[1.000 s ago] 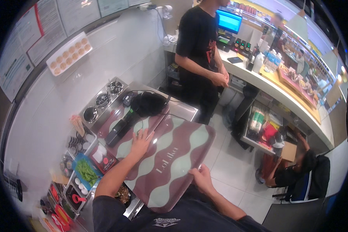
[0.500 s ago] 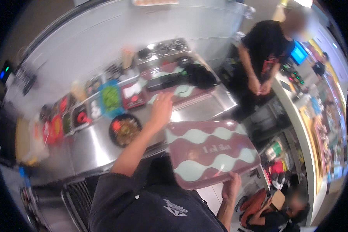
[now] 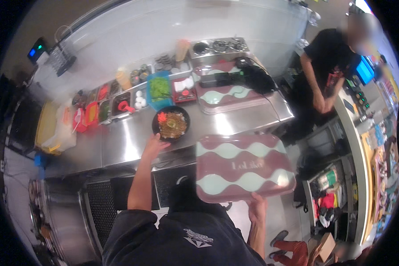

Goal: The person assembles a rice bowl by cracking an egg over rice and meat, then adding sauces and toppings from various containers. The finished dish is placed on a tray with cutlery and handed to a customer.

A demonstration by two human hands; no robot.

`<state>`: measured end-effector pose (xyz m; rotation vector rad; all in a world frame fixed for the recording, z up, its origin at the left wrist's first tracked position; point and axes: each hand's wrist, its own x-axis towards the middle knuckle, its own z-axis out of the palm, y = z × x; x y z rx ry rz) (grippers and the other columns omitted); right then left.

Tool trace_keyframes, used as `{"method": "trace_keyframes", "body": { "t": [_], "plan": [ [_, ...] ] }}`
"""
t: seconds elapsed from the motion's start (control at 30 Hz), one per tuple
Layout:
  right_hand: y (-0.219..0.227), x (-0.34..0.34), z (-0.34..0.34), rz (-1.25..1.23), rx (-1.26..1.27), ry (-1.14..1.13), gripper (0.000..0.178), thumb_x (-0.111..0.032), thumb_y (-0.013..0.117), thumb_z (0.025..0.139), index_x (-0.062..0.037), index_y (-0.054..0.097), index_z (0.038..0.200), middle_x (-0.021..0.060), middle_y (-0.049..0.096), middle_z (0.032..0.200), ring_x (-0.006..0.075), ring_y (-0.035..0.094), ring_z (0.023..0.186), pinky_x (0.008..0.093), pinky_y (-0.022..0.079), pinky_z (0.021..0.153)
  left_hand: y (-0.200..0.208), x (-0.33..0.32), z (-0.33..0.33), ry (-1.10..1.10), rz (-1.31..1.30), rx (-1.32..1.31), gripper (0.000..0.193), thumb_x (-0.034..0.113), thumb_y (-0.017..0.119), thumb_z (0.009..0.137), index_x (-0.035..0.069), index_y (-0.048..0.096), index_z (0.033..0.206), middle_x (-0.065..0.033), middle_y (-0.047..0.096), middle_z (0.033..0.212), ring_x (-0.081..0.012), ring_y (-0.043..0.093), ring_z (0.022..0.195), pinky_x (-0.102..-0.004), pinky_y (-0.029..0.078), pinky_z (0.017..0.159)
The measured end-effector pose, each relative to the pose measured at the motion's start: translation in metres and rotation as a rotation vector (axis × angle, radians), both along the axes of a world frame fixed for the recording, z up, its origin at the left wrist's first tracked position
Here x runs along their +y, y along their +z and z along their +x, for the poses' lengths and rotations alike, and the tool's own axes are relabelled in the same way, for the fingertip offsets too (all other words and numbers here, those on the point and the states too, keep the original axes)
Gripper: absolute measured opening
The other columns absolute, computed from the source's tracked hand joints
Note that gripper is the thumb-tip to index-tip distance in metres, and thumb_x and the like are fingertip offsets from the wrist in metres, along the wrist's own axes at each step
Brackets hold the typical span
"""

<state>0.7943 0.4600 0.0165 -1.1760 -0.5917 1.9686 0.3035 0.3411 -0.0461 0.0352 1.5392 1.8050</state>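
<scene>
At the counter's front edge sits a black bowl (image 3: 185, 129) of browned minced food with a bright red garnish and some white rice. My left hand (image 3: 153, 147) has hold of its near-left rim, thumb above and fingers along the lower side. A maroon tray (image 3: 244, 175) with pale green wavy bands lies flat in the air in front of me, off the counter's edge. My right hand (image 3: 257, 208) grips its near edge, with the fingers partly hidden beneath it.
Along the back of the steel counter (image 3: 119, 146) stand a blue tub of lettuce (image 3: 159, 86), white eggs (image 3: 140, 100) and several topping containers. More trays (image 3: 235, 104) carry a black device with a cable. A person (image 3: 326, 62) stands at the right; another (image 3: 292, 248) is low at the lower right.
My left hand has moved from near the stacked trays back to the bowl and taken hold of its rim. The right hand still holds the tray. The view has shifted.
</scene>
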Motion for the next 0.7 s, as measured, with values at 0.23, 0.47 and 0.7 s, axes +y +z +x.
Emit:
{"method": "trace_keyframes", "body": {
  "t": [0.23, 0.47, 0.7],
  "plan": [
    [-0.041, -0.024, -0.039, -0.044, 0.004, 0.189, 0.042, 0.000, 0.069, 0.089, -0.0015, 0.050, 0.127, 0.0120, 0.066, 0.111, 0.0232, 0.068, 0.097, 0.0398, 0.060, 0.083, 0.007, -0.012, -0.012, -0.062, 0.037, 0.044, 0.039, 0.004, 0.035, 0.103, -0.002, 0.036, 0.142, -0.0236, 0.050, 0.138, -0.0420, 0.061, 0.116, -0.0536, 0.058, 0.096],
    [-0.077, -0.081, -0.116, -0.095, 0.038, 0.311, 0.042, -0.001, 0.069, 0.092, -0.0037, 0.049, 0.129, 0.0117, 0.065, 0.116, 0.0244, 0.068, 0.102, 0.0417, 0.060, 0.088, 0.051, -0.102, -0.052, -0.141, 0.014, 0.085, 0.040, 0.009, 0.037, 0.105, 0.001, 0.038, 0.144, -0.0199, 0.054, 0.135, -0.0372, 0.065, 0.112, -0.0501, 0.060, 0.091],
    [-0.104, -0.175, -0.249, -0.255, 0.168, 0.470, 0.045, 0.000, 0.065, 0.096, -0.0054, 0.045, 0.135, 0.0135, 0.062, 0.128, 0.0288, 0.064, 0.118, 0.0475, 0.058, 0.100, 0.066, -0.196, -0.089, -0.302, -0.073, 0.062, 0.047, 0.015, 0.044, 0.105, 0.003, 0.034, 0.150, -0.0165, 0.053, 0.140, -0.0302, 0.065, 0.114, -0.0434, 0.063, 0.085]
  ]
}}
